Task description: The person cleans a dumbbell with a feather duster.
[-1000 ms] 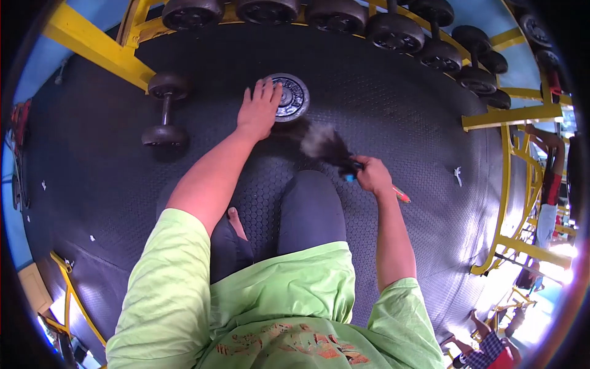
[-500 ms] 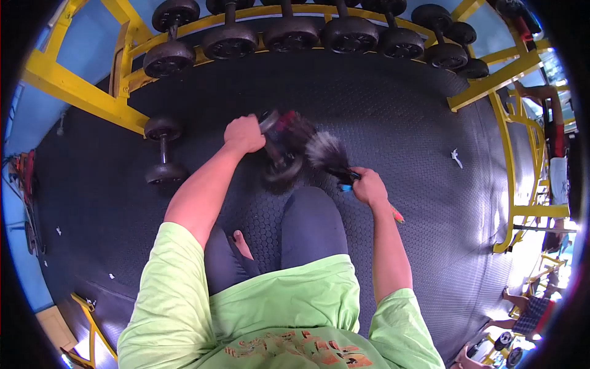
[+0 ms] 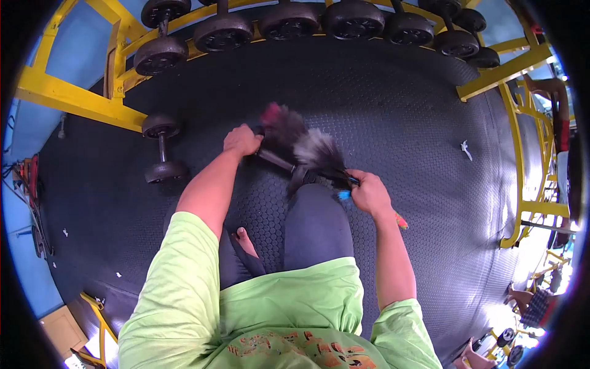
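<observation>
Holds a dark dumbbell [image 3: 275, 160] aslant just beyond the knee [image 3: 316, 209], with the left grip [image 3: 243, 141] closed around its upper end. Clasps a feather duster [image 3: 318, 149] in the right grip [image 3: 370, 192], wrapped firmly about the handle, with a bit of blue [image 3: 344, 195] showing just beside the fingers and a red-and-green handle end [image 3: 401, 221] sticking out by the wrist. Spreads blurred grey and black feathers over the dumbbell's lower end, hiding much of it, with a pinkish-red patch [image 3: 270, 115] near the left grip. Cannot tell of any contact between that lower end and the black floor [image 3: 405, 135]. Has a second dumbbell [image 3: 163, 149] on the floor off to the left, beside a yellow rack [image 3: 80, 98], and more dumbbells [image 3: 287, 23] in a row beyond.
</observation>
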`<state>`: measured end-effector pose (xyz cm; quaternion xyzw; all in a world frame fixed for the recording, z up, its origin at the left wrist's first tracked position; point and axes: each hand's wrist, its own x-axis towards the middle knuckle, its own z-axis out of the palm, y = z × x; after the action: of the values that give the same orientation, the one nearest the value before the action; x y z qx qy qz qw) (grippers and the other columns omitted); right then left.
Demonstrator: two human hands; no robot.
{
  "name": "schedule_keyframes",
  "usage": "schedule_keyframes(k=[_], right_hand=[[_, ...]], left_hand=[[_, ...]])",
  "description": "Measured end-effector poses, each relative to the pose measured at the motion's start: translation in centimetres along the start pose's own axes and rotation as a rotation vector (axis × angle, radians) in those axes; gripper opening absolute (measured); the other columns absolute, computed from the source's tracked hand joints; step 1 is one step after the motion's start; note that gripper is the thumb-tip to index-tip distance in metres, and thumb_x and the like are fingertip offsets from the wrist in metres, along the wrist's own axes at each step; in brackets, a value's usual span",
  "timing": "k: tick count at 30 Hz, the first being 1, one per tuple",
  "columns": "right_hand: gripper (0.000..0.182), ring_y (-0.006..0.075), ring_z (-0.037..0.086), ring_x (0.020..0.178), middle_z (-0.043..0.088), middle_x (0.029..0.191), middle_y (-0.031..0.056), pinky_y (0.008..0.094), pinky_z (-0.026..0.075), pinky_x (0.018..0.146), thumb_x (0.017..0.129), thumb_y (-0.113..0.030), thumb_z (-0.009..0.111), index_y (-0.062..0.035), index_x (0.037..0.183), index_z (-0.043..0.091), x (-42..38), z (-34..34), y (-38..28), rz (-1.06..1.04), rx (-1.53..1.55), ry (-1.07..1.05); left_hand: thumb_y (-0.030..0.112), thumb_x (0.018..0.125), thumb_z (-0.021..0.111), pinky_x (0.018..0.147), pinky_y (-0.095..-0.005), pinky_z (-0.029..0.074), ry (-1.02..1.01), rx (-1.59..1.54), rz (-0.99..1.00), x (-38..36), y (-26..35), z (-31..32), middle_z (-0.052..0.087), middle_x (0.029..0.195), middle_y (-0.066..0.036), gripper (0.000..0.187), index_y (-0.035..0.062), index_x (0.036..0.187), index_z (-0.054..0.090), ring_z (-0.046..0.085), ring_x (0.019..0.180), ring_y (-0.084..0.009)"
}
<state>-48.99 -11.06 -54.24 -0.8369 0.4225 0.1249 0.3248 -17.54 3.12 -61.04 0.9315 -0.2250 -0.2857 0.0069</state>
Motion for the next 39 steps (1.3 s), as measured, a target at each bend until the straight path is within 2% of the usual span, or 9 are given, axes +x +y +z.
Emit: schedule_keyframes(k=[12, 16, 20, 23, 26, 29, 31, 36, 39], right_hand=[[0.042, 0.0431, 0.064, 0.101, 0.068, 0.104, 0.0256, 0.0510, 0.051, 0.089, 0.086, -0.010, 0.055, -0.0154, 0.126, 0.063, -3.7, 1.6, 0.9, -0.028, 0.094, 0.125], [0.044, 0.0443, 0.064, 0.100, 0.068, 0.104, 0.0253, 0.0505, 0.052, 0.087, 0.086, -0.011, 0.059, -0.0160, 0.129, 0.061, -5.9, 4.9, 2.2, -0.046, 0.099, 0.006], [0.045, 0.0442, 0.064, 0.100, 0.068, 0.104, 0.0252, 0.0504, 0.052, 0.088, 0.086, -0.011, 0.059, -0.0171, 0.130, 0.061, -4.7, 8.7, 3.4, 0.037, 0.111, 0.009], [0.045, 0.0441, 0.064, 0.100, 0.068, 0.105, 0.0253, 0.0505, 0.052, 0.088, 0.087, -0.011, 0.058, -0.0176, 0.131, 0.061, -3.4, 10.3, 3.6, 0.029, 0.120, 0.038], [0.045, 0.0442, 0.064, 0.100, 0.068, 0.105, 0.0255, 0.0508, 0.051, 0.088, 0.087, -0.011, 0.057, -0.0174, 0.131, 0.061, -1.9, 10.1, 1.8, 0.007, 0.114, 0.033], [0.045, 0.0445, 0.064, 0.100, 0.068, 0.105, 0.0257, 0.0512, 0.051, 0.088, 0.087, -0.010, 0.056, -0.0166, 0.131, 0.060, -0.2, 9.4, 0.6, -0.043, 0.106, 0.040], [0.045, 0.0446, 0.064, 0.099, 0.068, 0.104, 0.0256, 0.0515, 0.051, 0.088, 0.087, -0.010, 0.056, -0.0161, 0.131, 0.060, -0.2, 9.2, 0.4, -0.062, 0.092, 0.045], [0.046, 0.0445, 0.064, 0.100, 0.067, 0.106, 0.0261, 0.0505, 0.051, 0.090, 0.087, -0.009, 0.055, -0.0156, 0.132, 0.059, -0.9, 9.0, 1.4, -0.093, 0.041, -0.037], [0.048, 0.0439, 0.064, 0.101, 0.067, 0.106, 0.0265, 0.0497, 0.051, 0.091, 0.086, -0.008, 0.055, -0.0166, 0.133, 0.059, -1.3, 7.4, 1.4, -0.143, 0.015, -0.073]], left_hand=[[0.050, 0.098, 0.046, 0.109, -0.0416, 0.042, -0.229, -0.141, -0.205, 1.3, -2.8, 3.1, 0.058, 0.138, -0.016, 0.058, 0.0035, 0.128, 0.063, 0.054, 0.129, -0.0342], [0.043, 0.098, 0.054, 0.086, -0.0434, 0.054, -0.340, -0.627, -0.303, 1.7, -5.2, 6.2, 0.069, 0.109, -0.013, 0.050, -0.0015, 0.116, 0.066, 0.068, 0.101, -0.0277], [0.038, 0.098, 0.056, 0.079, -0.0431, 0.055, -0.409, -0.865, -0.436, 1.6, -6.6, 7.8, 0.066, 0.107, -0.011, 0.045, -0.0018, 0.117, 0.064, 0.067, 0.101, -0.0237], [0.037, 0.092, 0.062, 0.088, -0.0405, 0.053, -0.192, -1.076, -0.553, -1.8, -6.4, 7.1, 0.065, 0.121, -0.021, 0.049, -0.0039, 0.117, 0.064, 0.064, 0.112, -0.0302], [0.047, 0.077, 0.076, 0.106, -0.0439, 0.040, 0.159, -0.920, -0.296, -6.1, -5.9, 8.7, 0.059, 0.126, -0.028, 0.083, -0.0026, 0.138, 0.048, 0.055, 0.124, -0.0389], [0.044, 0.079, 0.074, 0.108, -0.0443, 0.039, 0.258, -0.826, -0.174, -4.0, -5.9, 13.8, 0.056, 0.130, -0.028, 0.084, -0.0012, 0.142, 0.042, 0.052, 0.126, -0.0411], [0.033, 0.082, 0.074, 0.104, -0.0412, 0.041, 0.501, -1.020, -0.323, -2.8, -4.7, 14.4, 0.060, 0.127, -0.025, 0.069, 0.0020, 0.138, 0.048, 0.056, 0.122, -0.0382], [0.037, 0.086, 0.070, 0.105, -0.0434, 0.041, 0.464, -1.012, -0.580, -0.1, -3.8, 9.8, 0.059, 0.129, -0.027, 0.067, 0.0028, 0.139, 0.046, 0.055, 0.124, -0.0396], [0.037, 0.089, 0.065, 0.106, -0.0468, 0.041, 0.483, -0.919, -0.508, 0.7, -4.0, 8.0, 0.053, 0.133, -0.029, 0.069, 0.0043, 0.144, 0.038, 0.052, 0.123, -0.0440]])
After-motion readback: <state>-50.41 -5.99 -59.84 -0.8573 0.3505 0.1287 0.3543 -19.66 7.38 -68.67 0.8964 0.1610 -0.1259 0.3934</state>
